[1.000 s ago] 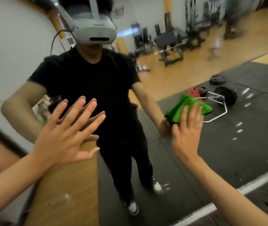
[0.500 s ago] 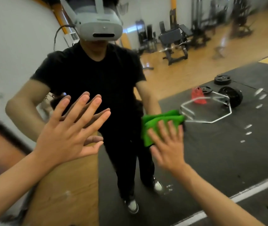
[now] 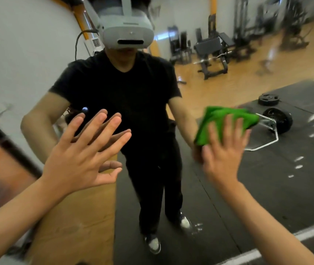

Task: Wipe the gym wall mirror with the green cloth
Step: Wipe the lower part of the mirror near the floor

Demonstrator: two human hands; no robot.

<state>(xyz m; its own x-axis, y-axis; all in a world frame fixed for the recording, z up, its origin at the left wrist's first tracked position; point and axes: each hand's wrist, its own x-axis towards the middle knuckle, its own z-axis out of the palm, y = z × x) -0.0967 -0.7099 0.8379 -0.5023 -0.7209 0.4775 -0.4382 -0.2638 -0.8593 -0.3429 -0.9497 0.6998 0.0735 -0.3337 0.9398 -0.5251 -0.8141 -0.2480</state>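
At 3 o'clock the flat right hand [image 3: 223, 150] presses the folded green cloth [image 3: 223, 121] on the glass wall mirror [image 3: 267, 188], unclamped, so it may slip down

The mirror [image 3: 267, 188] is smooth, glossy glass, with small pale smudges right of the fingers [image 3: 227, 131]. Under those fingers, the green cloth [image 3: 221, 117] looks soft, matt and folded.

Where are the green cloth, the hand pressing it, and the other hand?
green cloth [image 3: 219, 119]: head view, upper folds.
right hand [image 3: 223, 155]: head view, back of hand.
left hand [image 3: 77, 155]: head view, back of hand.
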